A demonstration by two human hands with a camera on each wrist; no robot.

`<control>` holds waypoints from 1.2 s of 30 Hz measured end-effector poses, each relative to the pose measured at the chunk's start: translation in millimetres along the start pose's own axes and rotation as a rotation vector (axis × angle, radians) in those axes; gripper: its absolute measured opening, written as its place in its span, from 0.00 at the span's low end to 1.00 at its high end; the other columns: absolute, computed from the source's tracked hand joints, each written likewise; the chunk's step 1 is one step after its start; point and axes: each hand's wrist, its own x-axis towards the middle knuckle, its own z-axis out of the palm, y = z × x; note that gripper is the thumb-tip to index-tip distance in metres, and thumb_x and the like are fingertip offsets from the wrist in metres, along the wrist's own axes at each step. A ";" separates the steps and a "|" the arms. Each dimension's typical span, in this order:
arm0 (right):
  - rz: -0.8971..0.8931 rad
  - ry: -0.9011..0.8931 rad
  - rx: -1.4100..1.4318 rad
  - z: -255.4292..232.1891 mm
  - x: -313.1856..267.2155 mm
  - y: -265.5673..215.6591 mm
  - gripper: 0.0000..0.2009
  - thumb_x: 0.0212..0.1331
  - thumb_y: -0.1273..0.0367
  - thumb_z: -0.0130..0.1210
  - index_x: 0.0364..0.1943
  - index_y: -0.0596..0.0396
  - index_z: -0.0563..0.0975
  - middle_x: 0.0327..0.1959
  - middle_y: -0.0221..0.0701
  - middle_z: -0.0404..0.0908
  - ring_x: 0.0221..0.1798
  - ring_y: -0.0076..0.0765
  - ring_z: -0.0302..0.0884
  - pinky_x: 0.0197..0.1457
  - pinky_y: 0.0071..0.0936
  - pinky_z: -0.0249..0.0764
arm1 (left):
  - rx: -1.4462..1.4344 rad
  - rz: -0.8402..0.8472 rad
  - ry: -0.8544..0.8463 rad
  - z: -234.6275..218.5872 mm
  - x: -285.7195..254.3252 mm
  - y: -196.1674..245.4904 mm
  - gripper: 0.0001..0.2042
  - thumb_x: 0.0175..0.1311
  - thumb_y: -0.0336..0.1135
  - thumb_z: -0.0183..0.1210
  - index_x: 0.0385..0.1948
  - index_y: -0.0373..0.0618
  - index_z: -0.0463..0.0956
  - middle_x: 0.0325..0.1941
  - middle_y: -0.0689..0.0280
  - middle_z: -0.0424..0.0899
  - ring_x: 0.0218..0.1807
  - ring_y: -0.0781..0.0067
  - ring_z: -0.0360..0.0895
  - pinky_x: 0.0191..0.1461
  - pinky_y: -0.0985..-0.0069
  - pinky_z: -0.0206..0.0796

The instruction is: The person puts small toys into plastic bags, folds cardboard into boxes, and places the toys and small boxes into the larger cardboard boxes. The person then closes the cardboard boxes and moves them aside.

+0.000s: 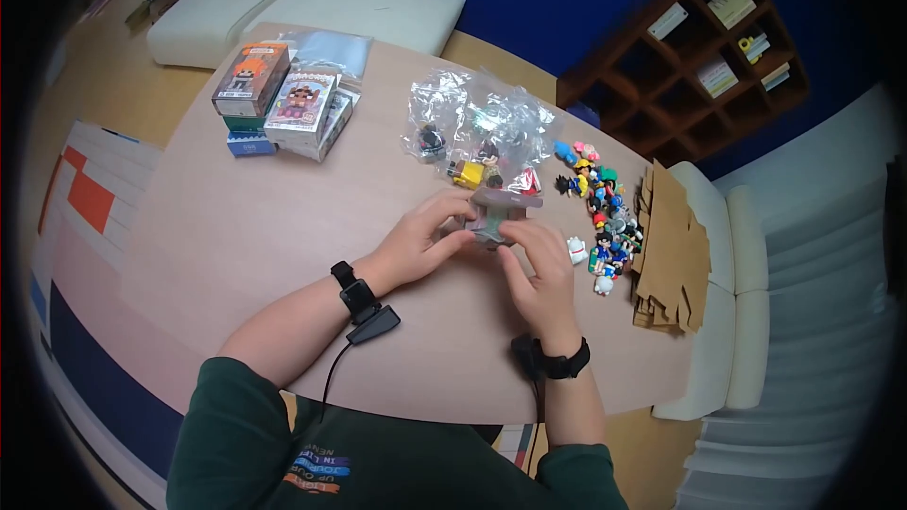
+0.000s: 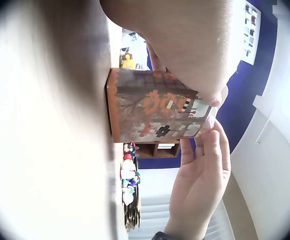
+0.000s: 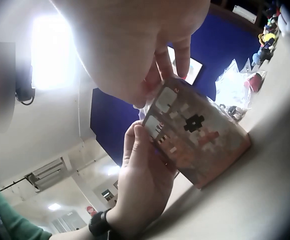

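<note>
A small printed cardboard box [image 1: 510, 198] stands on the table between both hands with its top flap raised. Orange and black block shapes cover the side of the box [image 2: 145, 107] in the left wrist view. My left hand [image 1: 420, 241] grips the box from the left, its thumb at the top edge. Clear plastic [image 2: 211, 120] pokes out of the opening, and my right hand [image 1: 540, 279] pinches at it with thumb and fingertips. In the right wrist view the right hand [image 3: 135, 45] reaches over the box top. What lies inside the box is hidden.
Clear plastic bags [image 1: 491, 113] with toy figures lie beyond the box. Many small figures [image 1: 609, 217] cluster at the right beside flattened cardboard [image 1: 671, 246]. Stacked toy boxes [image 1: 302, 109] stand at the back left near flat plastic sleeves [image 1: 331, 52].
</note>
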 end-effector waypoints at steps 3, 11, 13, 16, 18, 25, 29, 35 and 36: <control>0.119 0.062 0.145 7.5 -7.4 11.6 0.12 0.60 0.76 0.61 0.48 0.57 0.82 0.48 0.38 0.84 0.51 0.40 0.80 0.54 0.34 0.76 | 0.097 0.127 0.007 -2.8 3.0 -1.8 0.14 0.67 0.28 0.62 0.52 0.43 0.74 0.62 0.57 0.72 0.58 0.64 0.76 0.59 0.71 0.74; 0.228 0.078 0.277 1.6 22.0 11.8 0.08 0.63 0.73 0.62 0.45 0.58 0.82 0.45 0.31 0.75 0.39 0.23 0.73 0.39 0.22 0.72 | 0.140 0.126 -0.016 -2.9 3.2 -0.3 0.14 0.66 0.28 0.63 0.51 0.43 0.75 0.59 0.58 0.72 0.59 0.62 0.75 0.60 0.68 0.74; 0.223 0.070 0.244 5.3 17.5 9.9 0.05 0.61 0.73 0.63 0.39 0.59 0.82 0.44 0.32 0.76 0.40 0.25 0.75 0.40 0.23 0.73 | 0.142 0.144 -0.004 -3.5 2.4 -0.6 0.14 0.66 0.28 0.63 0.52 0.43 0.75 0.59 0.59 0.72 0.59 0.62 0.75 0.60 0.68 0.74; 0.116 0.043 0.173 11.5 13.1 13.7 0.04 0.60 0.74 0.63 0.36 0.59 0.80 0.41 0.34 0.78 0.40 0.30 0.78 0.39 0.26 0.75 | 0.052 0.092 0.014 -3.0 1.0 -0.7 0.12 0.65 0.29 0.63 0.49 0.43 0.74 0.58 0.56 0.75 0.62 0.59 0.73 0.67 0.64 0.64; 0.144 0.055 0.164 12.0 13.4 8.7 0.04 0.60 0.75 0.64 0.36 0.59 0.79 0.39 0.36 0.79 0.38 0.35 0.81 0.37 0.30 0.77 | 0.114 0.141 -0.009 -3.7 1.2 -7.1 0.17 0.66 0.28 0.63 0.55 0.44 0.70 0.58 0.58 0.72 0.59 0.62 0.74 0.60 0.68 0.73; 0.095 0.093 0.000 10.9 17.8 5.6 0.05 0.61 0.73 0.64 0.37 0.57 0.80 0.37 0.35 0.80 0.34 0.39 0.81 0.37 0.30 0.78 | 0.098 0.176 -0.020 -0.3 1.2 -8.6 0.22 0.68 0.30 0.61 0.61 0.48 0.65 0.56 0.57 0.72 0.57 0.60 0.73 0.60 0.65 0.71; 0.006 0.013 -0.028 8.3 16.9 7.1 0.05 0.60 0.73 0.65 0.38 0.55 0.82 0.38 0.35 0.81 0.35 0.40 0.82 0.38 0.32 0.78 | 0.087 0.134 -0.002 0.1 1.4 -4.0 0.23 0.68 0.31 0.60 0.64 0.49 0.65 0.58 0.56 0.70 0.57 0.58 0.73 0.59 0.66 0.70; -0.003 -0.040 0.028 4.9 3.2 14.1 0.07 0.58 0.73 0.66 0.39 0.56 0.83 0.40 0.34 0.81 0.37 0.39 0.83 0.37 0.32 0.78 | 0.152 0.133 -0.054 0.5 -0.2 -1.3 0.20 0.69 0.30 0.58 0.62 0.48 0.69 0.58 0.57 0.70 0.55 0.60 0.74 0.57 0.68 0.71; -0.017 -0.063 0.063 4.1 2.1 15.2 0.07 0.57 0.74 0.66 0.40 0.56 0.83 0.41 0.34 0.81 0.37 0.38 0.83 0.36 0.31 0.78 | 0.128 0.104 -0.063 0.7 -1.0 -1.3 0.18 0.69 0.30 0.57 0.60 0.47 0.71 0.58 0.57 0.70 0.54 0.60 0.75 0.57 0.68 0.71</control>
